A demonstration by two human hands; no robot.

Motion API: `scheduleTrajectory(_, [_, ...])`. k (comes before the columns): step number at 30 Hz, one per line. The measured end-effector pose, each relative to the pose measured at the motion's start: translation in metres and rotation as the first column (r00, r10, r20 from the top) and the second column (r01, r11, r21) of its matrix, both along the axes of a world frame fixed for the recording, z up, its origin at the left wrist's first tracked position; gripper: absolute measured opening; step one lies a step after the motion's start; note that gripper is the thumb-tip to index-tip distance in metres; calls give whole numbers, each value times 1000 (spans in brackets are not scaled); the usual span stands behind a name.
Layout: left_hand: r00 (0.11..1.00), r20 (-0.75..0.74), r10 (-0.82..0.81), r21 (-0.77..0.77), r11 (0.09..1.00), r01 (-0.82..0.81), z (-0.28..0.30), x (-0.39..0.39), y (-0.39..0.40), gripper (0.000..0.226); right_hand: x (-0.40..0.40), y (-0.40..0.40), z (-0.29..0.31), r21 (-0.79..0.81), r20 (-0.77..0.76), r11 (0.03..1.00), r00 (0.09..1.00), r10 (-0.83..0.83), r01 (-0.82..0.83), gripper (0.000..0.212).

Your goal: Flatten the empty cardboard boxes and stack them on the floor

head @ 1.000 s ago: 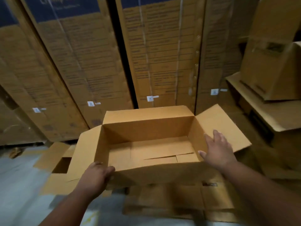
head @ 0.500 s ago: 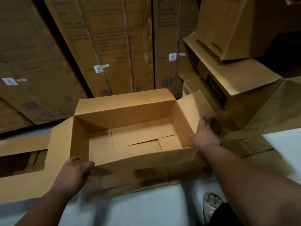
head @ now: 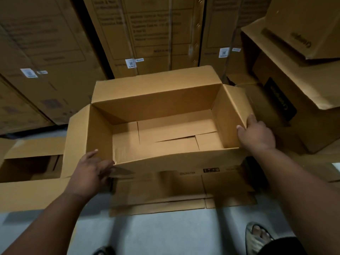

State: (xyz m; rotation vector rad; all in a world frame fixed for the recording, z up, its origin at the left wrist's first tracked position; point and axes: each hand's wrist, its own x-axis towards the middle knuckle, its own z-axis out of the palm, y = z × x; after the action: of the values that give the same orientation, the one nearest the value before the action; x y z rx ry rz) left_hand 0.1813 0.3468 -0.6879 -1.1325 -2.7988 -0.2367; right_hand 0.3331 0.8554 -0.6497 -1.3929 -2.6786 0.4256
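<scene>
Open box (head: 161, 126) at frame centre, not yet flattened, bottom flaps closed. Left hand (head: 88, 173) grips its 7 o'clock corner, right hand (head: 256, 137) grips the 3 o'clock wall. Flattened cardboard (head: 165, 196) lies on the floor (head: 165, 234) at 6 o'clock. More boxes (head: 294, 100) at 2 o'clock remain.

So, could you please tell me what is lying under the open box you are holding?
Flattened cardboard lies on the floor under the open box. The box covers its far part, so how many sheets are stacked there cannot be seen.
</scene>
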Motion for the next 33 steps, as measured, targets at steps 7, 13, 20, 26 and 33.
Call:
scheduleTrajectory(7, [973, 5, 231, 223, 948, -226, 53, 6, -8, 31, -6, -13, 18, 24, -94, 994, 990, 106, -104, 41])
scheduleTrajectory(13, [946, 33, 321, 281, 906, -317, 71, 19, -31, 25, 5, -38, -11, -662, -378, 717, 923, -68, -218, 96])
scheduleTrajectory(20, [932, 50, 359, 348, 868, -354, 67, 18, -29, 15, 19, -37, -18, -790, -449, 518, 885, -123, -328, 103])
scheduleTrajectory(26, [811, 333, 482, 233, 791, -566, 67, 13, -13, 17, 16, -37, -18, -781, -446, 531, 888, -108, -328, 111])
scheduleTrajectory(33, [618, 616, 489, 339, 543, -768, 58, 2, 1, 83, 9, -35, -16, -757, -380, 597, 922, -72, -265, 128])
